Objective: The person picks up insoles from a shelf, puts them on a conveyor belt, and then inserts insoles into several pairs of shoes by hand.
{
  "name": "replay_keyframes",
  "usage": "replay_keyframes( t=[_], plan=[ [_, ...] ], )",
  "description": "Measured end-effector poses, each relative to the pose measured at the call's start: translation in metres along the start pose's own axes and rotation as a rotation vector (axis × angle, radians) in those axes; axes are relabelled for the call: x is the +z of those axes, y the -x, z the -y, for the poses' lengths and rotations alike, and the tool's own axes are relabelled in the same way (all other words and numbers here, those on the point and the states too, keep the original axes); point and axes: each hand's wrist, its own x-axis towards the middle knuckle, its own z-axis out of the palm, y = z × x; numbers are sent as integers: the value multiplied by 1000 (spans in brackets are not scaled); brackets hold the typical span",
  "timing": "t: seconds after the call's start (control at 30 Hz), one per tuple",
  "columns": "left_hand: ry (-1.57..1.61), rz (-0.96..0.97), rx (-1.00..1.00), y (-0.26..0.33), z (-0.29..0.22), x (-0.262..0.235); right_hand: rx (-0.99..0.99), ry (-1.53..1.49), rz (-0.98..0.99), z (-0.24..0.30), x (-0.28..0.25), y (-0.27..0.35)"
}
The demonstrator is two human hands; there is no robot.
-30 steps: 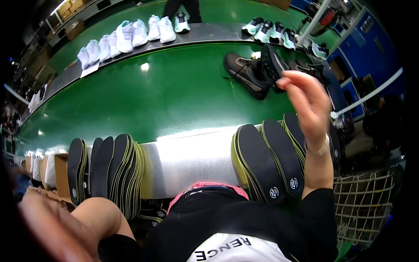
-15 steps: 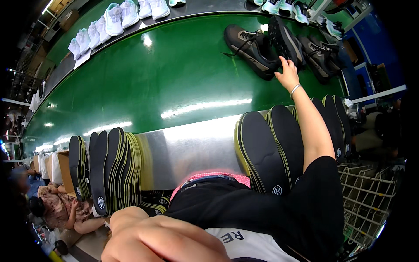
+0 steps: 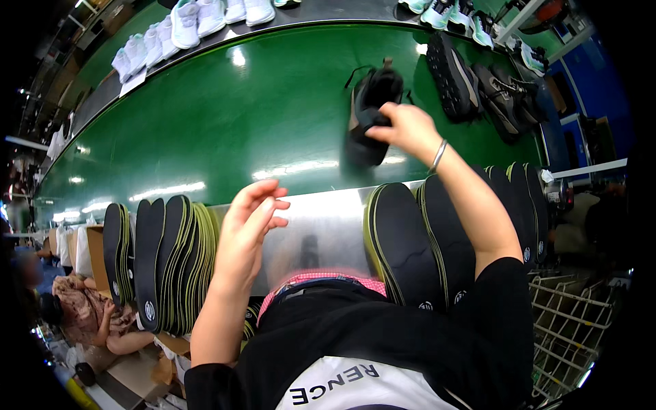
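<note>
My right hand (image 3: 408, 130), with a bracelet at its wrist, grips a dark sneaker (image 3: 365, 149) by the edge of its opening. That sneaker is tilted and blurred by motion over the green work surface, its laces hanging loose. My left hand (image 3: 247, 222) is raised above the metal plate (image 3: 311, 219), fingers apart and slightly curled, holding nothing. To the left of it stands a thick row of black insoles (image 3: 179, 266) with yellow-green edges. More such insoles (image 3: 403, 246) are stacked to the right, partly behind my right forearm.
At the far right of the green surface (image 3: 205, 123) lie a sneaker (image 3: 451, 78) on its side and other dark sneakers (image 3: 502, 102). White shoes (image 3: 198, 20) line the far ledge. A wire basket (image 3: 570, 321) is at lower right. Another person (image 3: 89, 311) sits at left.
My right hand has taken hold of the leftmost dark sneaker and brought it left and nearer, turning it. My left arm has swung up from the lower edge, its hand now over the metal plate.
</note>
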Motion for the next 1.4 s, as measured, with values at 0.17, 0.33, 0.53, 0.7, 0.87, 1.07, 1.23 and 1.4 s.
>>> replay_keyframes(
  t=[0.17,0.33,0.53,0.7,0.87,1.07,1.23,1.4],
  plan=[
    [-321,-123,28,-12,63,-30,-298,-90,260,112,31,67],
    [-1096,-57,449,12,109,-54,-524,78,301,153,75,146],
    [-1016,-140,676,8,124,-58,-171,-197,415,149,65,148],
    [-1053,-44,767,-14,113,-54,-152,-313,-157,147,92,116],
    [-680,24,497,-33,93,-67,-50,-835,-134,134,134,80],
    [-419,49,138,-55,97,-74,372,-1345,246,141,117,65],
    [-480,59,122,-58,89,-71,447,-1366,314,140,115,63],
    [-386,104,78,-67,99,-75,479,-1314,343,136,118,58]
  ],
)
